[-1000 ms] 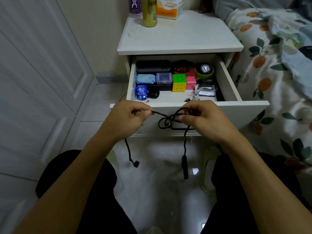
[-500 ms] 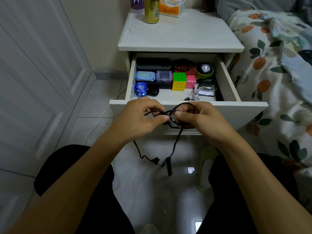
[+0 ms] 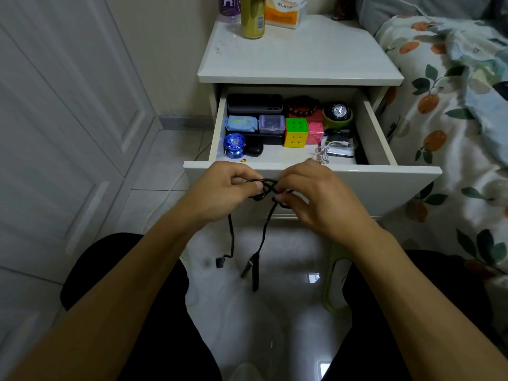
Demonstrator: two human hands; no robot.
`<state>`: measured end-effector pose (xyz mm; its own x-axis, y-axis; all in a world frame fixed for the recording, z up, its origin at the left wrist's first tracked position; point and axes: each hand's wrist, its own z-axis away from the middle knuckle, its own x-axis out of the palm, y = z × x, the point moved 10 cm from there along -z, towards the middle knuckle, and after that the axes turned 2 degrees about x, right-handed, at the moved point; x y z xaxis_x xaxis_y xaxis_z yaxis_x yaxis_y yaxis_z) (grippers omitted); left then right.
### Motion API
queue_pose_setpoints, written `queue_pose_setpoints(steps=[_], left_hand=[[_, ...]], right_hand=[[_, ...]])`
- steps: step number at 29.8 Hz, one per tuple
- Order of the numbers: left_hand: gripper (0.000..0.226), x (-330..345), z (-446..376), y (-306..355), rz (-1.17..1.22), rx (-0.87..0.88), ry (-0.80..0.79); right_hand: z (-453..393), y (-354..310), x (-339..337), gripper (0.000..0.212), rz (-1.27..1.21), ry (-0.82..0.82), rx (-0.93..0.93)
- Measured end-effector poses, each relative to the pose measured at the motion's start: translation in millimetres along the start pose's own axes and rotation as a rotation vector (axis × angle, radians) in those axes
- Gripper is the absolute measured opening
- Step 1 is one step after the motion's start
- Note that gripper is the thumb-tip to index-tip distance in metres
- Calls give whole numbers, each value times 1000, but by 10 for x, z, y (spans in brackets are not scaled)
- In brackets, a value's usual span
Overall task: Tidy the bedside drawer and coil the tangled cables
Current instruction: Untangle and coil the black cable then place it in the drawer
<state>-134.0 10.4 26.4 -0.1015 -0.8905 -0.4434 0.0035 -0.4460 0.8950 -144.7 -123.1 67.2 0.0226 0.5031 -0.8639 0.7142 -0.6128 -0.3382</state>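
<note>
Fingers of both hands are curled in on a black cable [image 3: 264, 235], working the small knot of loops that sits between them. Left hand [image 3: 220, 191] pinches the loops from its side with thumb and forefinger; right hand [image 3: 310, 196] does the same from the other side, its fingertips [image 3: 277, 198] touching the crossing strands. Two loose ends hang straight down below the fingers, each ending in a plug above the shiny floor.

Just beyond the knuckles stands the open drawer [image 3: 379, 149]. Its contents look mostly lined up already: a dark case, small boxes and a coloured puzzle cube [image 3: 296, 132] sit in neat rows toward the back, with a blue yo-yo [image 3: 234, 145] at the front. One thin white cord [image 3: 322, 155] lies in a loose tangle just behind the right hand's fingers.

By my reading, the sorting is largely done. What is left is finishing this black coil, placing it inside, then dealing with the white cord and closing up.
</note>
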Motion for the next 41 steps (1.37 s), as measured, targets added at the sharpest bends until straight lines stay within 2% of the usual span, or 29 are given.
queue_pose_setpoints(steps=[2,5,8,11,13,16,20,23,26,28,29,31,33,36,39,41], left_hand=[[15,39,12,13,39,11,-54],[24,139,29,-8,-68,37,-116],[23,78,9,-47,-227,65,-27],[15,-4,-23,-36,-110,66,28],[15,7,-19,-18,25,43,20],[13,65,-19,-42,145,-14,31],[15,88,-55,-135,240,-85,85],[13,39,-89,-193,81,-57,132],[15,63,-121,-163,-208,43,120],[17,97,-120,-132,-348,80,110],[18,99,-125,-119,-379,81,115],[16,92,-143,-134,-293,41,108],[12,120,-130,-149,-146,-12,76],[12,201,-91,-140,-85,-34,18],[14,194,-94,-183,-73,-73,38],[16,121,-117,-209,-95,-93,94]], right_hand=[[20,122,-76,7,-68,43,107],[95,282,-189,8,-188,126,244],[136,426,-207,12,-366,162,381],[191,639,-127,20,-538,104,535],[194,623,-16,19,-461,-21,516],[173,431,173,26,-199,-196,384],[87,320,195,24,-72,-205,297],[110,332,91,35,-220,-150,359],[186,402,-40,53,-557,-28,488],[228,472,-104,56,-694,45,553],[243,498,-119,56,-728,61,573],[261,527,-62,52,-724,12,595],[280,520,87,47,-534,-160,587],[291,458,316,46,-214,-380,530],[198,348,324,29,-118,-389,418],[172,315,221,23,-291,-303,412]])
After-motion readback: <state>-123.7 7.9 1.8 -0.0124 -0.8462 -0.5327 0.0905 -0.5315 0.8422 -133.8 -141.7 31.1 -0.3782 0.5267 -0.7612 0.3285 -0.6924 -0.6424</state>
